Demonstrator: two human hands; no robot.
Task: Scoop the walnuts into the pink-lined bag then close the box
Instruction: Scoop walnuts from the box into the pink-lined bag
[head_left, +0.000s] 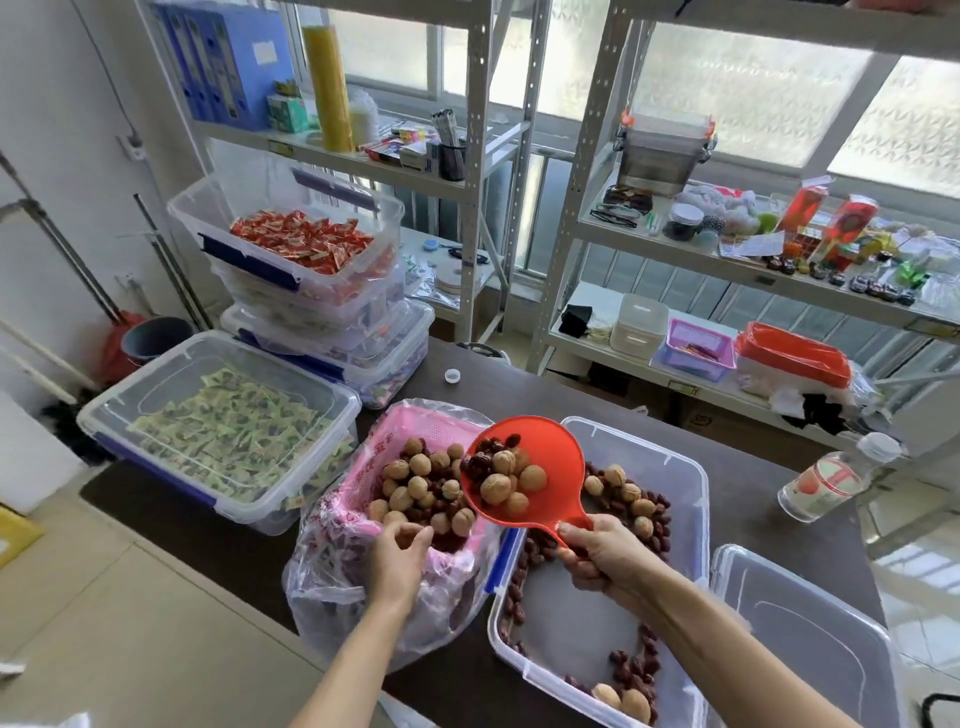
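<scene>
We are gripping the handle of the red scoop (524, 475) in our right hand (602, 556), carrying walnuts and red dates over the bag's edge. Our left hand (397, 558) is pinching the rim of the pink-lined bag (363, 478), holding it open; it is already well filled. The clear box (691, 499) on the tabletop (748, 467) is holding only scattered walnuts (626, 491). Its lid (810, 639) is lying beside it, so closing remains undone.

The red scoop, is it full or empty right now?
Loaded. The red scoop carries several walnuts and dark red fruits, held by the right hand over the bag's edge.
</scene>
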